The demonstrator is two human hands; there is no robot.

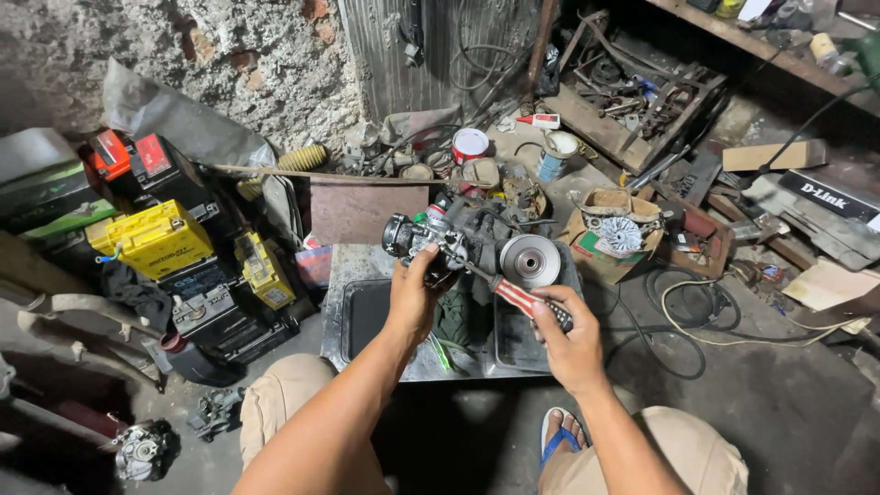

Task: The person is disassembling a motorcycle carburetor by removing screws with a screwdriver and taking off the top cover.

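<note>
Your left hand is wrapped around a small metal engine part, looks like a carburetor, fingers closed on its body and holding it up over the low metal work table. That keeps one face of it turned toward the tool side.

Your right hand is closed around the red-and-white striped handle of a screwdriver. The shaft runs up and left, tip at the carburetor; I can't tell whether it's seated in a screw. Left steadies, right drives: that's how the grip reads.

Just right of the carburetor, a round pulley-like disc sits on the table's far right part. Shallow dark trays sit in the table top below your hands, with a green rag between them.

Room: rough plaster and brick wall at far left, bare concrete floor. Yellow batteries are stacked at left. A cardboard box holding a finned metal part is at right, with a loose cable coiled nearby. A cluttered shelf of scrap metal is at far right. Your foot in a blue sandal is at near centre.
</note>
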